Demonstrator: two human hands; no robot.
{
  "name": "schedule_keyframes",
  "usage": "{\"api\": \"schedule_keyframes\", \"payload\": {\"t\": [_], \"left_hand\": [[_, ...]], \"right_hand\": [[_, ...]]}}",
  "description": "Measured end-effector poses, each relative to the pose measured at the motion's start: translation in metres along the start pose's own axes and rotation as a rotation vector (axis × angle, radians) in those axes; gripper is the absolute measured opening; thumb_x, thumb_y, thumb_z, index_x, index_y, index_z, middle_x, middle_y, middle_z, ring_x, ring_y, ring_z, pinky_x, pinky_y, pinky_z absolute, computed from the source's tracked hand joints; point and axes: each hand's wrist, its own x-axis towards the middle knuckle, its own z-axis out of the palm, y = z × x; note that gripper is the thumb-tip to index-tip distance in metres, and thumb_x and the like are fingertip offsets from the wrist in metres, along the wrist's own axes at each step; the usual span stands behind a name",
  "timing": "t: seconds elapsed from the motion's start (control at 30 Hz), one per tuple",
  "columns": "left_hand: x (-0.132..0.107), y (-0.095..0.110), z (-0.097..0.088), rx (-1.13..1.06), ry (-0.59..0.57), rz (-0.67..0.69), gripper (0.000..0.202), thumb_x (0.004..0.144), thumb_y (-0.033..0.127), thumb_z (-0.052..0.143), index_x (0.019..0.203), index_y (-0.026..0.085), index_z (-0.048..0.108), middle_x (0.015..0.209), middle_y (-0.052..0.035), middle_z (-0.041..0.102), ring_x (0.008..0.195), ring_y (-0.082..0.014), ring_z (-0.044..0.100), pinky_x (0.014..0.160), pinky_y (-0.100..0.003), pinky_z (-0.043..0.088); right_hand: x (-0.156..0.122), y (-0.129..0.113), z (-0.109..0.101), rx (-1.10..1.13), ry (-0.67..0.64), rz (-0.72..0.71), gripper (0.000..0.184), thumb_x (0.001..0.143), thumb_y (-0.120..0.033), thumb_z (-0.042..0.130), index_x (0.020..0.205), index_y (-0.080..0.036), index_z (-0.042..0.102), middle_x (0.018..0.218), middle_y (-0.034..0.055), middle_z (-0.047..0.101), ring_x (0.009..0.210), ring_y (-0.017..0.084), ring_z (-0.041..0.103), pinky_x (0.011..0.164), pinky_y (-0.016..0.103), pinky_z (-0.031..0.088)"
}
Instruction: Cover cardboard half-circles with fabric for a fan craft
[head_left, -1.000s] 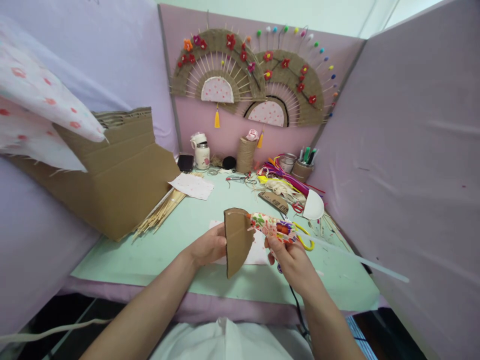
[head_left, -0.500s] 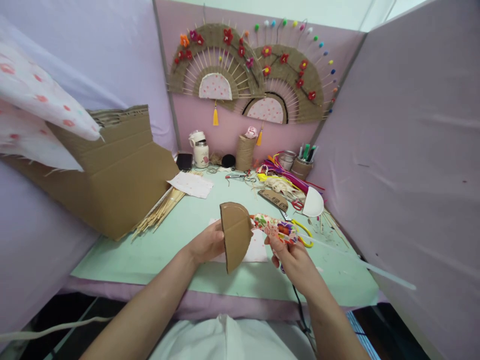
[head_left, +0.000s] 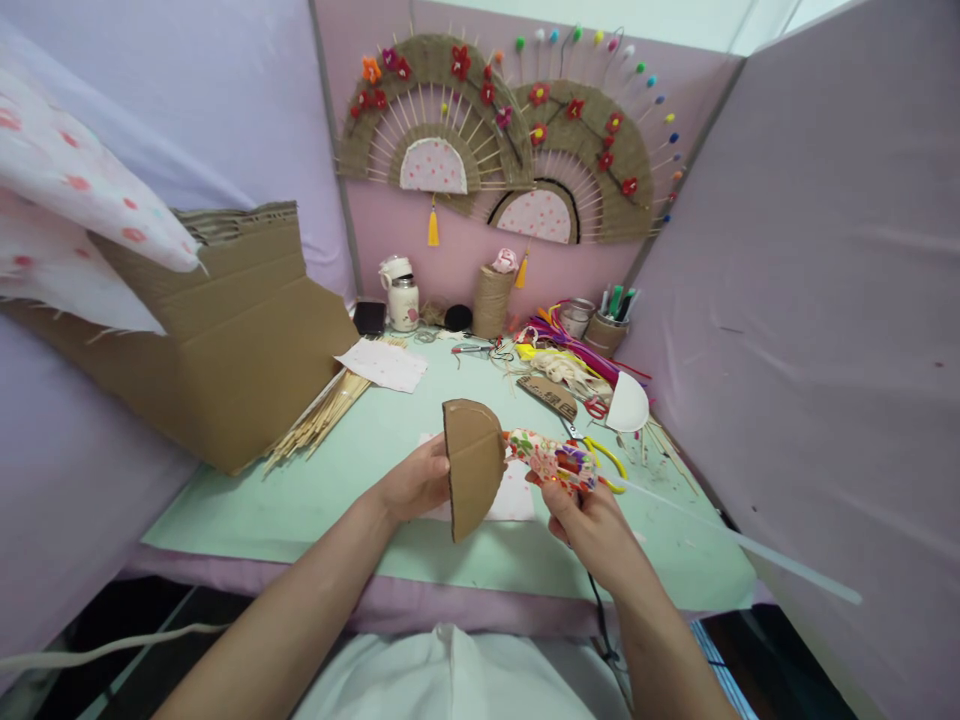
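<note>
My left hand (head_left: pixel 420 482) is closed on a half-round piece of cardboard (head_left: pixel 474 470), which it holds up on edge above the table. Some of its fingers are hidden behind the piece. My right hand (head_left: pixel 592 520) is wrapped round a glue gun (head_left: pixel 551 460) with a flowery pattern. The gun's nozzle points left and meets the curved edge of the cardboard, or lies very near it. A long clear glue stick (head_left: pixel 795 570) sticks out of its back end. Beneath the cardboard lies a white cloth with pink dots (head_left: pixel 514 497).
Yellow-handled scissors (head_left: pixel 616 465) lie just behind my right hand. Farther back are a lettered cardboard piece (head_left: pixel 551 395), a white half-round piece (head_left: pixel 628 403) and purple pipe cleaners (head_left: pixel 592 360). Thin sticks (head_left: pixel 322 415) and a large cardboard sheet (head_left: pixel 247 360) are at left. Decorated fans (head_left: pixel 442 100) hang behind.
The glue gun and the cardboard piece have hardly moved; my right fingers have shifted slightly on the gun's handle. The glue stick's end sits a little farther right. The camera view has shifted slightly.
</note>
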Motion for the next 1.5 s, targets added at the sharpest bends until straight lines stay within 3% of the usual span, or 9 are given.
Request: {"api": "schedule_keyframes", "payload": {"t": [0.13, 0.37, 0.73, 1.1, 1.2, 1.3, 1.5], "left_hand": [[0.0, -0.001, -0.002, -0.011, 0.018, 0.027, 0.07, 0.067, 0.049, 0.079, 0.128, 0.02, 0.06, 0.128, -0.0131, 0.062, 0.114, -0.0292, 0.059, 0.093, -0.037, 0.044], [0.0, -0.003, -0.004, -0.034, 0.044, 0.035, 0.068, 0.067, 0.047, 0.08, 0.126, 0.021, 0.061, 0.123, -0.0118, 0.065, 0.107, -0.0267, 0.061, 0.089, -0.035, 0.046], [0.002, -0.001, 0.001, -0.034, 0.039, 0.062, 0.064, 0.065, 0.047, 0.081, 0.121, 0.02, 0.064, 0.116, -0.0097, 0.068, 0.101, -0.0238, 0.062, 0.087, -0.033, 0.047], [0.002, -0.001, 0.0, -0.027, 0.028, 0.079, 0.066, 0.068, 0.048, 0.079, 0.125, 0.019, 0.061, 0.122, -0.0116, 0.066, 0.108, -0.026, 0.061, 0.091, -0.035, 0.045], [0.001, -0.002, -0.001, -0.018, 0.044, 0.077, 0.066, 0.068, 0.049, 0.078, 0.124, 0.02, 0.061, 0.123, -0.0126, 0.065, 0.109, -0.0275, 0.06, 0.092, -0.037, 0.044], [0.001, -0.002, -0.001, 0.002, 0.06, 0.083, 0.067, 0.068, 0.05, 0.078, 0.125, 0.018, 0.061, 0.127, -0.0143, 0.063, 0.111, -0.0293, 0.06, 0.093, -0.039, 0.044], [0.002, -0.001, 0.001, -0.026, 0.095, 0.136, 0.063, 0.069, 0.049, 0.077, 0.122, 0.019, 0.062, 0.126, -0.0138, 0.063, 0.11, -0.0288, 0.06, 0.093, -0.041, 0.044]], "right_hand": [[-0.001, 0.004, -0.002, -0.066, 0.01, -0.015, 0.05, 0.084, -0.06, 0.05, 0.094, -0.013, 0.067, 0.056, -0.0011, 0.047, 0.049, 0.012, 0.041, 0.047, 0.025, 0.035], [0.001, 0.003, -0.002, -0.142, 0.019, -0.034, 0.036, 0.079, -0.049, 0.057, 0.086, -0.015, 0.068, 0.064, 0.0006, 0.059, 0.052, 0.013, 0.046, 0.053, 0.025, 0.042], [0.001, -0.004, 0.0, -0.194, 0.009, -0.04, 0.035, 0.074, -0.05, 0.056, 0.057, -0.02, 0.048, 0.047, -0.0053, 0.04, 0.048, 0.011, 0.034, 0.05, 0.025, 0.033], [0.0, -0.001, 0.001, -0.263, 0.037, -0.067, 0.041, 0.075, -0.051, 0.052, 0.048, -0.022, 0.039, 0.042, -0.004, 0.038, 0.046, 0.012, 0.035, 0.049, 0.026, 0.032], [-0.001, -0.001, 0.001, -0.278, 0.047, -0.06, 0.039, 0.076, -0.049, 0.052, 0.049, -0.022, 0.044, 0.041, -0.0042, 0.037, 0.046, 0.013, 0.037, 0.049, 0.026, 0.035], [-0.002, -0.002, 0.001, -0.29, 0.047, -0.053, 0.034, 0.077, -0.047, 0.053, 0.057, -0.02, 0.058, 0.045, -0.0023, 0.047, 0.05, 0.015, 0.045, 0.052, 0.026, 0.04], [-0.003, -0.004, 0.001, -0.266, 0.003, -0.076, 0.035, 0.08, -0.044, 0.055, 0.084, -0.016, 0.075, 0.079, 0.0044, 0.073, 0.075, 0.022, 0.063, 0.07, 0.028, 0.05]]}}
